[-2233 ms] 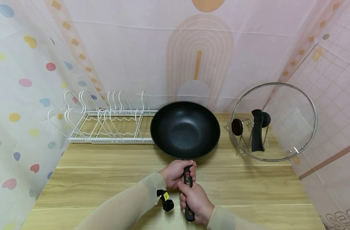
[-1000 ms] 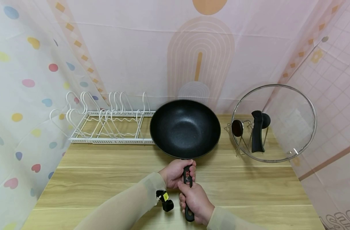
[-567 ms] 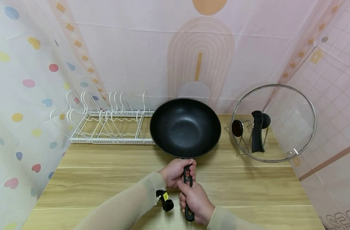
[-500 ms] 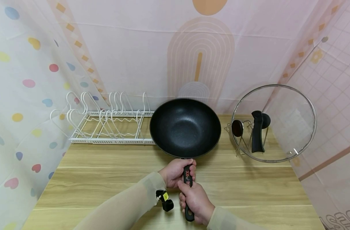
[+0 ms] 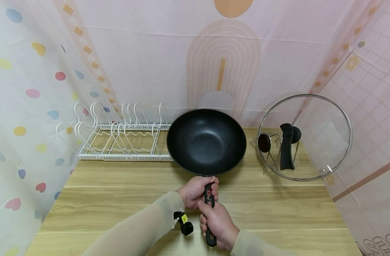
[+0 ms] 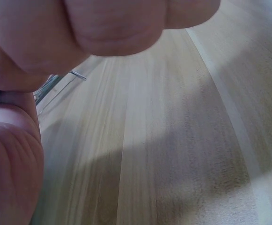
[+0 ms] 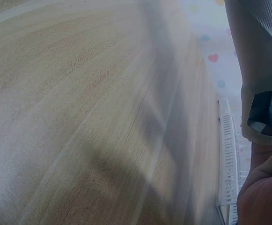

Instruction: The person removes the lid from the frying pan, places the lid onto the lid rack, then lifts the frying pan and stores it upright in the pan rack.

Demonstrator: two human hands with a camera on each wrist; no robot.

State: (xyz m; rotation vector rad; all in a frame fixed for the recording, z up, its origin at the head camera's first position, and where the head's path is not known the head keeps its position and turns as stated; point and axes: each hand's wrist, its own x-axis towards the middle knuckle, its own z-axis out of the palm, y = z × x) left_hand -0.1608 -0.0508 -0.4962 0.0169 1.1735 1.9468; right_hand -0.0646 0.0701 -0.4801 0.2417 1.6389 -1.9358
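A black wok [image 5: 206, 142] faces me in the middle of the head view, its inside bare and its long handle [image 5: 209, 195] pointing toward me. Close below the rim, my left hand [image 5: 195, 192] grips the handle, thumb along the top and fingers curled round from beneath. Farther down, my right hand [image 5: 219, 224] holds the same handle near its looped end. Curled fingers [image 6: 117, 23] fill the top of the left wrist view, where the wok itself is out of sight. Part of a hand [image 7: 264, 192] shows at the right edge of the right wrist view.
A white wire dish rack [image 5: 124, 156] stands left of the wok, partly behind its rim. To the right, a glass lid [image 5: 323, 131] with a black handle leans on a small metal stand [image 5: 268, 156]. Patterned cloth [image 5: 143, 64] hangs behind the wooden table [image 5: 118, 185].
The wok's rim has risen slightly in the head view since the earliest frame, while the camera has shifted a little. Both hands have kept their hold on the handle.
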